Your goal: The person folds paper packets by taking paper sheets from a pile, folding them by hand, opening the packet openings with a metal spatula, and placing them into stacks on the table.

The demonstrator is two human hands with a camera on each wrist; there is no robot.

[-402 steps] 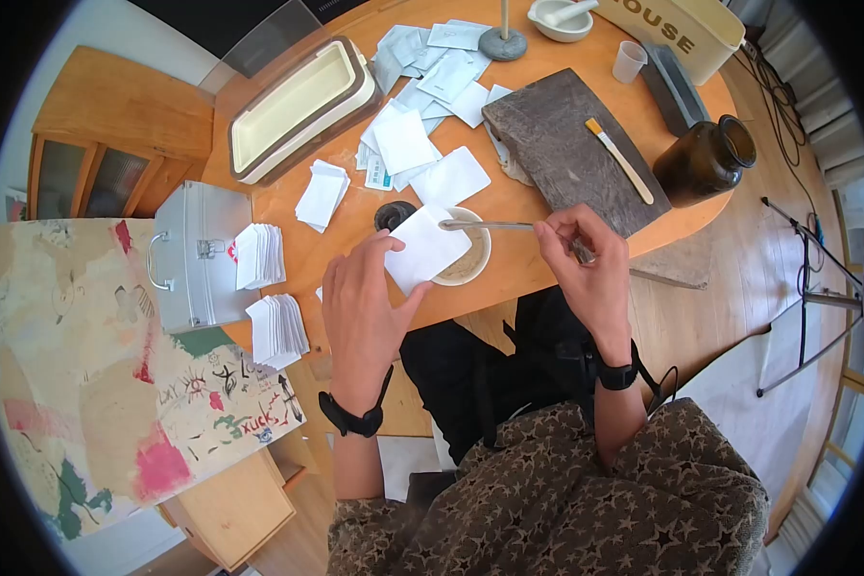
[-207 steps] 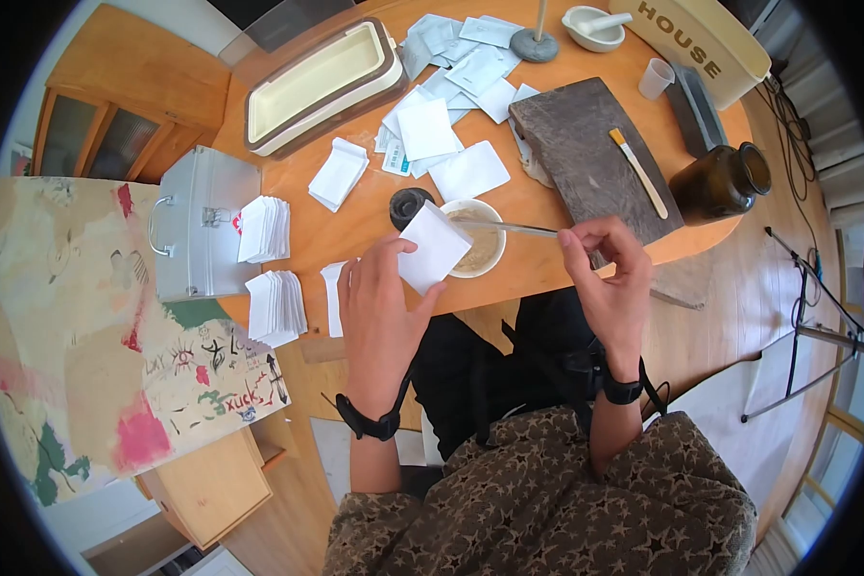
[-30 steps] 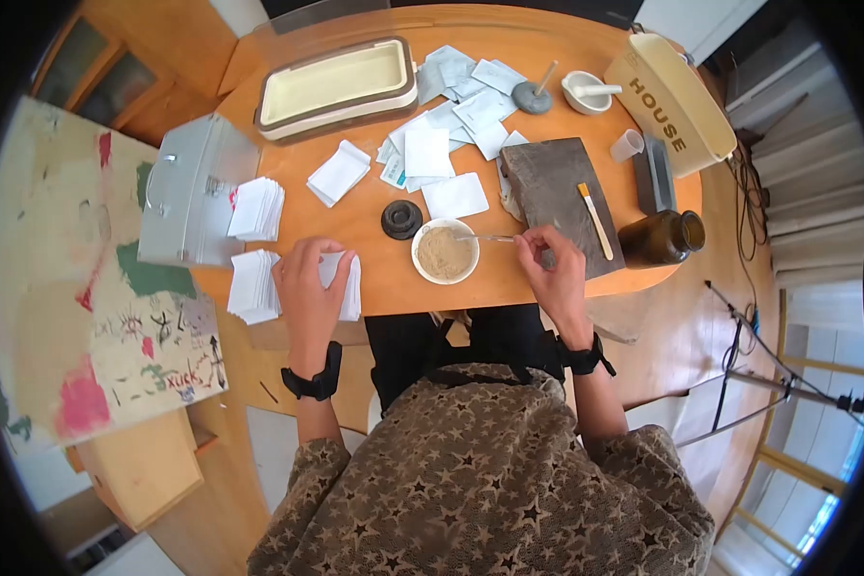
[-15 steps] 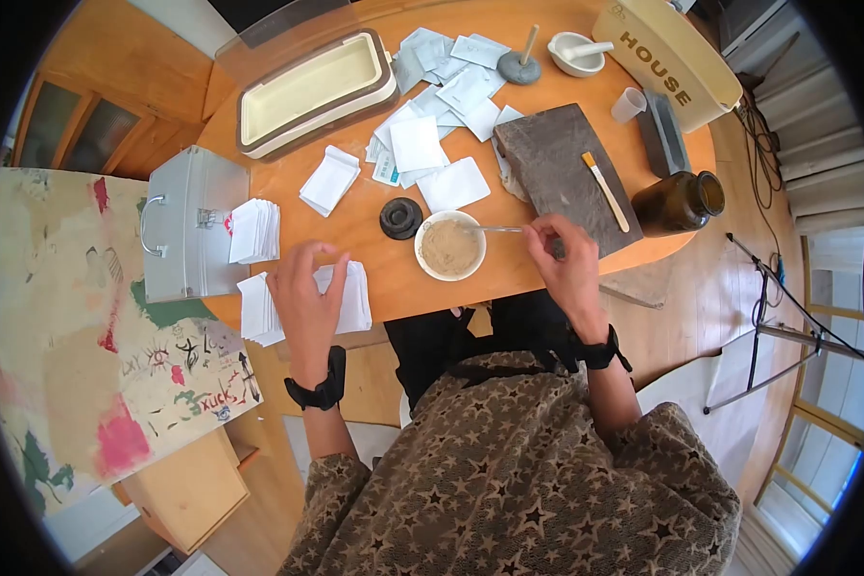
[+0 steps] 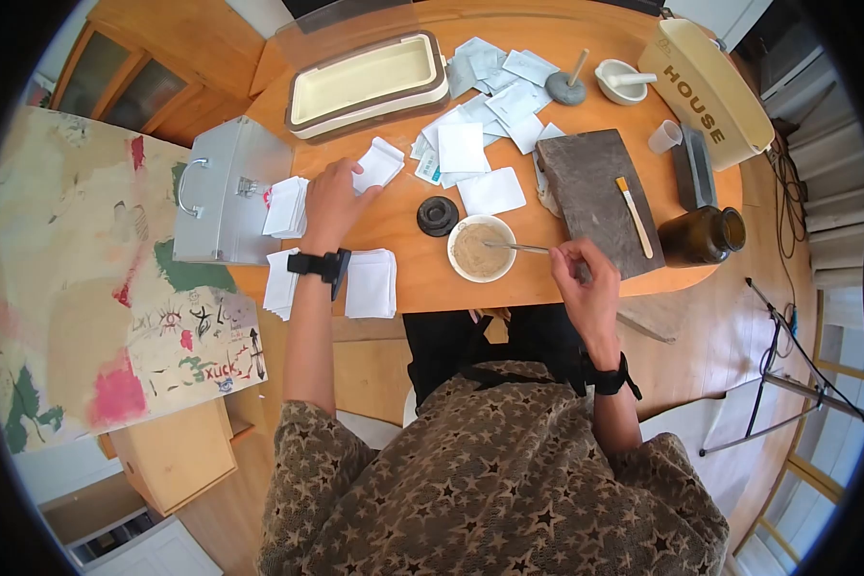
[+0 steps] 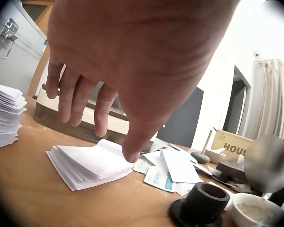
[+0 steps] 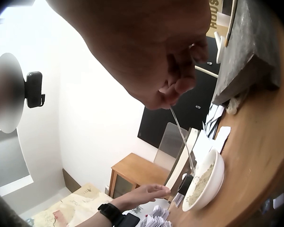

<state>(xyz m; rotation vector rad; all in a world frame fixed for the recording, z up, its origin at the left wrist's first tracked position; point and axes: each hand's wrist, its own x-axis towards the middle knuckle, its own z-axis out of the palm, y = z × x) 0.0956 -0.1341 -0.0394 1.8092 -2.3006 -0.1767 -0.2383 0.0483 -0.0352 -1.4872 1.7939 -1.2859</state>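
Over a wooden desk [image 5: 394, 228], a person [image 5: 490, 470] reaches with both arms.

Toward the desk's right edge lies a dark slab [image 5: 586, 178]. The left hand [image 5: 331, 200], fingers long and thumb spread, grips nothing (whether it touches anything cannot be told), while the right hand [image 5: 586, 288] is drawn into a pinch. A white bowl [image 7: 215, 185] of tan contents stands near the front edge. Folded white papers [image 5: 382, 165] lie just beside the left hand, in from the left edge. A thin metal rod [image 5: 523, 248], pinched by the right hand, slants into the bowl.
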